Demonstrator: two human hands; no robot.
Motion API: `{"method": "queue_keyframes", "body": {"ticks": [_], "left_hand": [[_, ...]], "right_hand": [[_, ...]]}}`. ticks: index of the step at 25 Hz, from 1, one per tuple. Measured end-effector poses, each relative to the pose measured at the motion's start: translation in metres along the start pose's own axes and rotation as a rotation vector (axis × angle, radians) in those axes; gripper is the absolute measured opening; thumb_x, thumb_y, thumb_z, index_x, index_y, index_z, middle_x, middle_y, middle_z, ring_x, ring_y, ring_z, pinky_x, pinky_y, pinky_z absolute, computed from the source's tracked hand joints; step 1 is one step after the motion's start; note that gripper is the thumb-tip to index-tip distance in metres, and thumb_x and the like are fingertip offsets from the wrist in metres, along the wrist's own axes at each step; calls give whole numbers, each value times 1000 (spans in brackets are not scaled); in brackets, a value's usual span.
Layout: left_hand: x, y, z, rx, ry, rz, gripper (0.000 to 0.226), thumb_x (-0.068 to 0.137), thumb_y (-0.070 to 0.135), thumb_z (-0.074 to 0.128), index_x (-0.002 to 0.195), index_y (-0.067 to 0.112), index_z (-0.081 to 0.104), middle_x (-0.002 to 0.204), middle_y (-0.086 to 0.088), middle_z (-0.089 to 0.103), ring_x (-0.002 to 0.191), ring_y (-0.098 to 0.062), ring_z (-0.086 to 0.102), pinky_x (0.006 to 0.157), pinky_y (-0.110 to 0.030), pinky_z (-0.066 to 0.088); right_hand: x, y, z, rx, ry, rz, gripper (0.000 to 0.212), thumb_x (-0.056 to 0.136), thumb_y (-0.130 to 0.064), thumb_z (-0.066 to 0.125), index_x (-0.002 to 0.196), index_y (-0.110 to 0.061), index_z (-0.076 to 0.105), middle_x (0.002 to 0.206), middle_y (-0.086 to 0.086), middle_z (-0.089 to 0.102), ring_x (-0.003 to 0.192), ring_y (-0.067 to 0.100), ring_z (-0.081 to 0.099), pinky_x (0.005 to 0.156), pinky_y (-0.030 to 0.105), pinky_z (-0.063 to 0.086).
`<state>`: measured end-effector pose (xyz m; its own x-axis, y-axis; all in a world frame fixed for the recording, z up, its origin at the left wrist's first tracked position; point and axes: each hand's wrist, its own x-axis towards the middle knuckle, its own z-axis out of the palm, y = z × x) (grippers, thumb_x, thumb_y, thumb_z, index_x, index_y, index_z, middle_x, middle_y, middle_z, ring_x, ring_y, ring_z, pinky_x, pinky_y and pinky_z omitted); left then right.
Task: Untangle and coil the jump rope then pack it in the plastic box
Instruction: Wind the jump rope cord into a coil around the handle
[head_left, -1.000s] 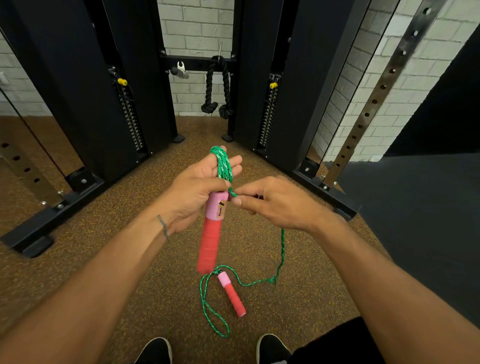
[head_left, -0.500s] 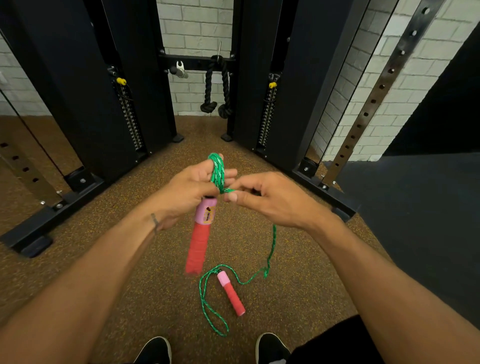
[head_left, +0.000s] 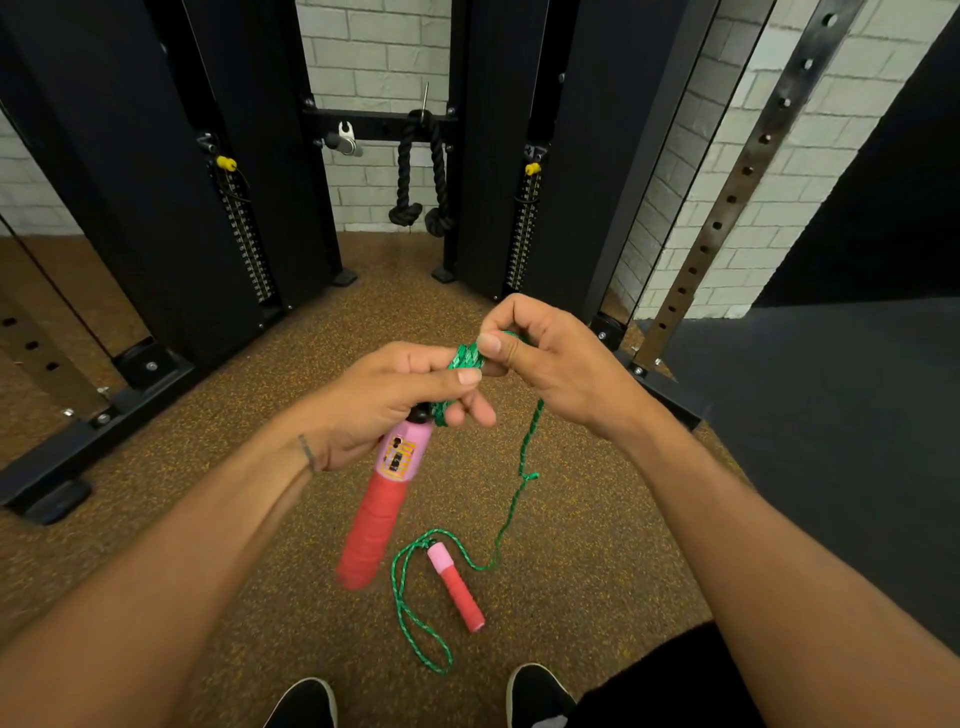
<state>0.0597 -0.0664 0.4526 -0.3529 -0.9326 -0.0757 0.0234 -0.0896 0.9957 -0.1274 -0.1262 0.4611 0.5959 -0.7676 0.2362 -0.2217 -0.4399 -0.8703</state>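
We clamped our left hand (head_left: 384, 400) on the jump rope's (head_left: 466, 358) upper handle (head_left: 382, 499), our right hand (head_left: 550, 358) pinching its coils; the second handle (head_left: 456, 587) lay on the floor (head_left: 208, 467).

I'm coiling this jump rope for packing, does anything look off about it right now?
Yes. A small knot sits in the green rope hanging below the right hand, so the coil won't wind cleanly past it. The second handle lies on the floor inside a loose loop. The left hand holds the other handle.
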Motion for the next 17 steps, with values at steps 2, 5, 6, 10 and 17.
{"method": "queue_keyframes", "body": {"ticks": [2,5,6,10,17], "left_hand": [[1,0,1,-83,37,16,24,86,15,62,106,8,72,74,-7,72,55,-4,52,56,-12,44],[3,-1,0,-130,49,19,32,84,15,63,113,5,71,69,-5,71,52,-2,50,54,-10,42],[3,-1,-1,-135,48,13,33,83,17,61,112,6,73,68,-5,70,52,-2,50,53,-10,42],[1,-3,2,-206,17,4,35,85,19,57,113,7,73,69,-5,70,53,-2,49,55,-10,40],[5,0,6,-261,142,96,40,92,22,51,130,13,60,101,-5,77,78,-5,65,74,-19,53]], "right_hand": [[1,-1,-1,51,25,19,12,101,-17,55,90,-14,59,77,-5,59,56,-6,55,58,11,40],[4,7,-2,127,38,60,18,101,-30,55,86,-25,63,77,7,53,59,7,38,56,26,28],[5,10,-2,161,35,84,19,101,-31,54,85,-26,64,76,7,52,59,10,36,56,29,28],[6,16,-1,188,-8,151,22,102,-29,53,84,-25,65,74,4,51,60,8,39,56,26,33],[1,26,19,136,-235,369,17,104,-33,49,103,-35,66,76,0,57,61,11,53,55,25,45]]}}
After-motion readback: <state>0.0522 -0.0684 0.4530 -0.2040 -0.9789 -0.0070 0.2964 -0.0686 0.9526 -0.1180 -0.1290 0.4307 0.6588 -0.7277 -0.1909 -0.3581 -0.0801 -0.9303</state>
